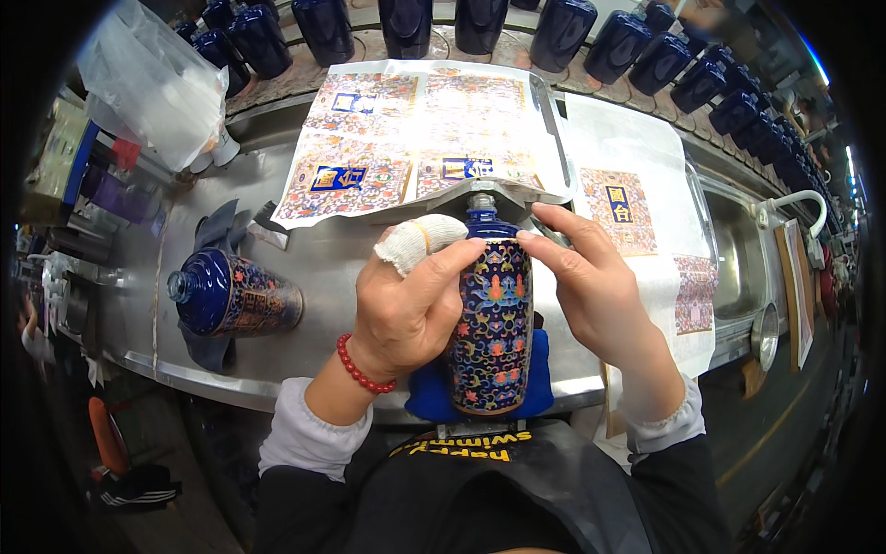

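1. Touches the shoulder of a dark-blue, floral-patterned, tapering bottle (492, 314) with the left hand (406, 305), thumb stretched out, other fingers curled, one wrapped in a white knit finger cover (413, 244).
2. Touches the same shoulder from the right with the right hand (595, 286), index finger and thumb slightly spread; cannot tell about the hidden fingers.
3. Has the bottle between both sets of fingers, over a bright-blue fabric pad (430, 388).
4. Shows, left of the fingers, a second dark-blue patterned bottle (263, 300) over a dark-grey cloth (208, 353) on the silver metal tabletop (332, 254).
5. Shows, beyond the fingers, a white sheet of multicoloured floral labels (374, 171) and, farther off, plain dark-blue bottles (407, 26).
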